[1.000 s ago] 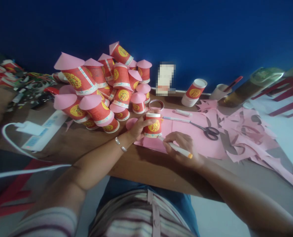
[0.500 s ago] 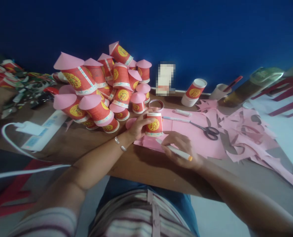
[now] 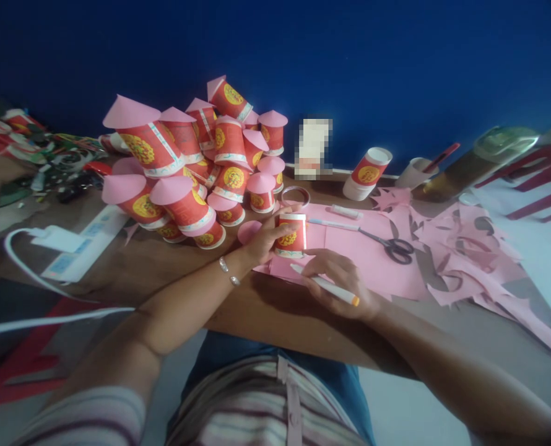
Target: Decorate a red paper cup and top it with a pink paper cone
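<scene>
A red paper cup (image 3: 291, 238) with a yellow emblem stands over pink paper, with my left hand (image 3: 263, 240) wrapped round its left side and top. My right hand (image 3: 334, 279) grips a white pen (image 3: 330, 287) with an orange end, and its fingertips are close to the cup's lower right edge. Behind the cup lies a roll of tape (image 3: 296, 196). Pink paper sheets (image 3: 368, 260) spread to the right, bearing scissors (image 3: 396, 249), a blue and white pen (image 3: 334, 225) and a small white tube (image 3: 347, 212).
A pile of red cups with pink cone tops (image 3: 182, 201) rises at the left beside a white power strip (image 3: 87, 244). Pink scraps (image 3: 470, 241) cover the right. Stacked cups (image 3: 367, 173), a white cup (image 3: 412, 173) and a large bottle (image 3: 482, 158) stand behind.
The cup has turned a little in my left hand, so its white seam shows more and the emblem sits further left. The pen in my right hand has shifted slightly left.
</scene>
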